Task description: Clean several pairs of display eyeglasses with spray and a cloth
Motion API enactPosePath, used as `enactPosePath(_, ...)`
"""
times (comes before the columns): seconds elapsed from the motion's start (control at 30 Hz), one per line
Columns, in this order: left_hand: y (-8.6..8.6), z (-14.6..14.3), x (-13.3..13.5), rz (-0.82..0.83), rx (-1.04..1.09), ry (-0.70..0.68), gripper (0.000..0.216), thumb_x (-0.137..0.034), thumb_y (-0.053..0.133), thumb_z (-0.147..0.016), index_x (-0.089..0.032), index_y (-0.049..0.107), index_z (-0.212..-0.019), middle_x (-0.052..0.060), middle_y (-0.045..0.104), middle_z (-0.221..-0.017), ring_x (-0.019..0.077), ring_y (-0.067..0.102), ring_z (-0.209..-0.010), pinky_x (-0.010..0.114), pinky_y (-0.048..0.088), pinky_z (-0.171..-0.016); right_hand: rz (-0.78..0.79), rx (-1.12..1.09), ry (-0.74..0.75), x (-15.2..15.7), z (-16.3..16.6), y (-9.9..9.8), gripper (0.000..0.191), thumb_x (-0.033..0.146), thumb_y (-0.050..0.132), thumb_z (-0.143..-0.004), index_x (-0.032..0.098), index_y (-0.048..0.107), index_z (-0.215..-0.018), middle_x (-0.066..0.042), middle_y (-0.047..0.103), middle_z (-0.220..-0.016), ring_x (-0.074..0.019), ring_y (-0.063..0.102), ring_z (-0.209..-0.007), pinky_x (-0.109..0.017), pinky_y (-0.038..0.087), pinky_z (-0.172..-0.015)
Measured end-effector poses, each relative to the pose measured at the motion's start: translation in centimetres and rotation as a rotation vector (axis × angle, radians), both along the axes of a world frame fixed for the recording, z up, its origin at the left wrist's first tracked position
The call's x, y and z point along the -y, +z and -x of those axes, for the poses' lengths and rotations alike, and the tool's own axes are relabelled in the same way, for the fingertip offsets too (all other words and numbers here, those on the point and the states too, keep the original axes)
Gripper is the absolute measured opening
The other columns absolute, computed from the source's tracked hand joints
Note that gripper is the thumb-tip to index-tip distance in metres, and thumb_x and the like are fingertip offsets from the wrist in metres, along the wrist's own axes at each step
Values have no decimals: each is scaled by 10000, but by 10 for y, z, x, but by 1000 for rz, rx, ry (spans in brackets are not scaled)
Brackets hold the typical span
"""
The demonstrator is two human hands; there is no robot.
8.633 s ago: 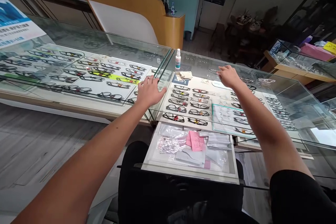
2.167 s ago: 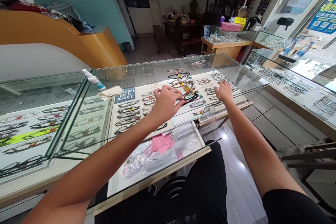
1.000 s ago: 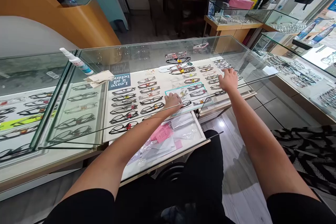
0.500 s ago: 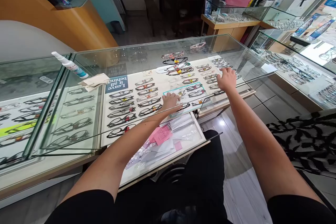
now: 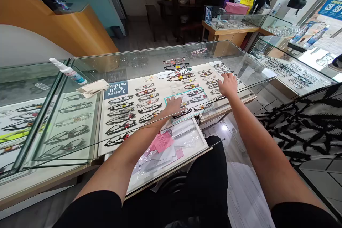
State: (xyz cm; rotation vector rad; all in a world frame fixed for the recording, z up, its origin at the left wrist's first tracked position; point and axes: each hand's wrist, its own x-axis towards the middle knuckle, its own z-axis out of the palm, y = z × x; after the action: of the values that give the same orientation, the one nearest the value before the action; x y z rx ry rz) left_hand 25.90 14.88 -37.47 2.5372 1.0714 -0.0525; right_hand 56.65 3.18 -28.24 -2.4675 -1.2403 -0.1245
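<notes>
My left hand [image 5: 173, 105] reaches in under the glass top of the display case [image 5: 149, 55]. It rests on a teal-edged tray [image 5: 199, 114] of spectacles, fingers loosely bent. A black-framed pair of glasses [image 5: 182, 113] lies on the tray just below its fingertips, and I see no grip on it. My right hand [image 5: 227, 84] lies flat on the glass top near the case's right end, fingers spread, holding nothing. Rows of spectacle frames [image 5: 125, 108] fill the case floor to the left of the tray.
A spray bottle [image 5: 68, 72] and a folded cloth [image 5: 93, 87] sit on the glass at the left. Below my left arm, an open drawer [image 5: 187, 149] holds pink slips and plastic bags. A person's black-and-white patterned garment [image 5: 301, 121] is close on the right. More glass cases [image 5: 283, 67] stand beyond.
The left hand, earlier above the glass with a black pair, now rests inside the case with the pair lying on the tray. The patterned garment has come further in from the right.
</notes>
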Motion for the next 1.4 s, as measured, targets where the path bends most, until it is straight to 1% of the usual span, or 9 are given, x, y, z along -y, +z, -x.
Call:
enactPosePath(0.17,22,9,39,-90,65,103,343,-469,521,-1089,-197,639,-1261,245,629,-1515,437,497,-1427,571,343,-1162,-5,-16,-1,0,1,1,590,404,433,-1075,170,609,-1588,-220,535,-1674,-428,473,-1497,-580,394,-1261)
enactPosePath(0.3,55,28,104,110,115,-52,131,-372,630,-1015,-246,666,-1026,97,780,-1146,315,694,-1109,427,490,-949,-16,-24,-2,0,2,1,591,394,441,-1067,174,614,-1587,-214,540,-1670,-423,473,-1494,-571,391,-1264)
enactPosePath(0.43,121,53,157,336,278,-174,283,-458,596,-1035,-266,635,-830,11,676,-760,227,642,-735,377,413,-675,-18,-22,2,0,1,-1,593,398,427,-1069,176,608,-1588,-217,544,-1665,-428,473,-1484,-581,399,-1249)
enactPosePath(0.53,175,56,151,135,444,-171,321,-451,571,-1051,-248,652,-816,19,693,-793,213,629,-743,382,453,-728,-13,-15,-3,1,1,-1,599,396,423,-1073,166,610,-1593,-221,537,-1672,-431,475,-1487,-583,405,-1252)
enactPosePath(0.63,208,40,102,-254,518,-83,240,-407,611,-1040,-215,719,-946,94,767,-1121,312,670,-1108,478,498,-1009,-3,-3,-5,1,2,0,594,391,423,-1079,162,609,-1595,-222,535,-1673,-430,480,-1486,-582,415,-1251)
enactPosePath(0.8,203,0,-5,-345,336,46,231,-417,693,-1006,-207,778,-1055,121,722,-1372,411,559,-1352,622,402,-1183,-11,-13,-7,2,5,3,585,383,430,-1077,162,623,-1584,-216,541,-1670,-419,484,-1494,-574,410,-1260)
enactPosePath(0.93,184,-20,-53,-333,193,18,242,-441,733,-954,-210,806,-974,128,743,-1358,434,529,-1363,628,388,-1187,-15,-37,-4,1,6,4,603,383,444,-1065,147,631,-1587,-215,545,-1669,-413,482,-1504,-561,406,-1265)
enactPosePath(1.13,173,-37,-76,-296,67,-3,285,-469,731,-938,-215,856,-903,154,756,-925,450,527,-1315,624,388,-1145,-41,-26,4,0,6,2,590,370,447,-1060,147,649,-1567,-225,561,-1652,-417,493,-1471,-568,410,-1245)
enactPosePath(1.4,171,-55,-90,-223,-5,23,167,-374,797,-883,-228,864,-838,130,732,-841,451,509,-1329,605,359,-1163,-40,-37,6,0,5,3,586,361,453,-1060,148,648,-1570,-220,552,-1667,-416,494,-1470,-564,411,-1233)
